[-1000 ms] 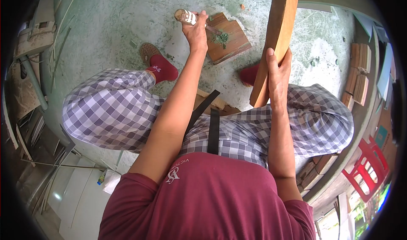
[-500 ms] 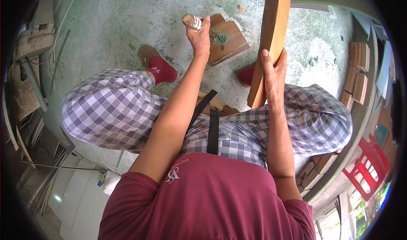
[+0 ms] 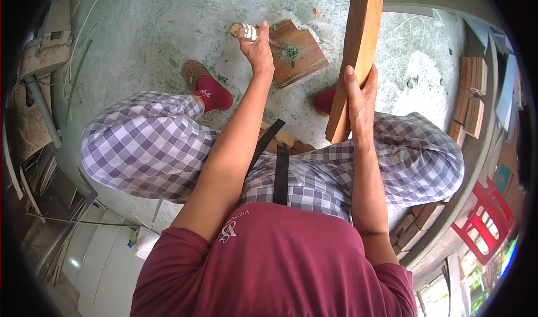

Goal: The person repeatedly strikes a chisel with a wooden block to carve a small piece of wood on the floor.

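Observation:
My left hand point(image 3: 257, 51) is closed round a putty knife point(image 3: 244, 32) with a thick wooden handle and white lettering. Its thin blade, partly hidden by my fingers, points right to a dab of green paste point(image 3: 290, 52). That paste lies on a small brown wooden board point(image 3: 305, 59) on the floor between my feet. On the other side, my right hand point(image 3: 363, 96) grips a long wooden block point(image 3: 361, 31) near its lower end, thumb on the near face. The block slants up past the top of the view.
Stacked wood pieces point(image 3: 472, 96) line the right side, with a red plastic chair point(image 3: 483, 222) beyond. Scrap strips and a machine point(image 3: 47, 51) stand at left. My socked feet point(image 3: 214, 93) are on the stained floor point(image 3: 151, 31).
My left hand has shifted slightly left and turned the putty knife, so its handle lies flatter and its blade shows over the board. The wooden block barely moves.

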`<state>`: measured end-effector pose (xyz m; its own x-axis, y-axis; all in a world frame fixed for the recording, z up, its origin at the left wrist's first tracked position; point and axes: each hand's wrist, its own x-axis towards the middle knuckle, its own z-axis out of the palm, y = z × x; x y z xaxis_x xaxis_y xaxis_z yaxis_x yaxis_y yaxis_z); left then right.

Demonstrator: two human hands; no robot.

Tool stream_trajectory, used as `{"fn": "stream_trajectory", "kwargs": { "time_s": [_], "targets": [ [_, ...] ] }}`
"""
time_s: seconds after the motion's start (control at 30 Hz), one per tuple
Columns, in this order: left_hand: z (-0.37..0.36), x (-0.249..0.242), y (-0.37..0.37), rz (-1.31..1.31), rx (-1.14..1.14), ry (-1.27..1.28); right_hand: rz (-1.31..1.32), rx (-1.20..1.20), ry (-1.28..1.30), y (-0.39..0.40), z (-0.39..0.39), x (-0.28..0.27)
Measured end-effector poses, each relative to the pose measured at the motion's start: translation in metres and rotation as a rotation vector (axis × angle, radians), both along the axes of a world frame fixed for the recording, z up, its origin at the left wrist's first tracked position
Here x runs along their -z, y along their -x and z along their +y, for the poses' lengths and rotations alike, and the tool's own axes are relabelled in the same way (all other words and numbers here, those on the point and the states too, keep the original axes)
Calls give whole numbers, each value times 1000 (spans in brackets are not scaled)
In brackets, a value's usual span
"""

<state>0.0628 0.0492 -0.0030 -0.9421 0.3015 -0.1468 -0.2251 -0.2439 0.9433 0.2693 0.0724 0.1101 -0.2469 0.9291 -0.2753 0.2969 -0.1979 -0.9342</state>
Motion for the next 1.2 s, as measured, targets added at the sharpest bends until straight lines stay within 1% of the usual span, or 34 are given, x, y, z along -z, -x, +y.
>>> {"fn": "stream_trajectory", "kwargs": {
  "time_s": [0.07, 0.23, 0.3, 0.4, 0.53, 0.63, 0.73, 0.8, 0.93, 1.03, 1.13, 1.2],
  "targets": [
    [-2, 8, -2, -2, 26, 13, -5, 2, 0, 1, -1, -1],
    [0, 3, -8, 23, 95, 30, 8, 7, 21, 0, -1, 1],
    [0, -2, -9, 127, 136, 143, -1, -3, -3, 0, 0, 3],
    [2, -4, -12, 180, 143, 119, 10, -14, 23, 1, 0, -1],
    [1, -4, -13, 160, 138, 95, -15, -31, 20, 1, 0, 1],
    [1, -4, -12, 162, 158, 126, -5, -35, 31, 2, -2, 1],
    [1, -2, -12, 87, 150, 55, 12, -39, 42, 3, -2, 0],
    [0, -2, -11, 154, 154, 112, 13, -33, 36, 3, -2, 2],
    [0, 3, -11, 149, 155, 126, 3, -39, 44, 3, -2, -1],
    [1, 4, -12, 222, 177, 168, -5, -37, 50, 4, -4, -3],
    [5, 5, -17, 207, 228, 142, -29, -48, 10, 2, -3, -8],
    [7, 8, -18, 324, 257, 269, -94, -121, -113, 1, 1, -18]
  ]
}}
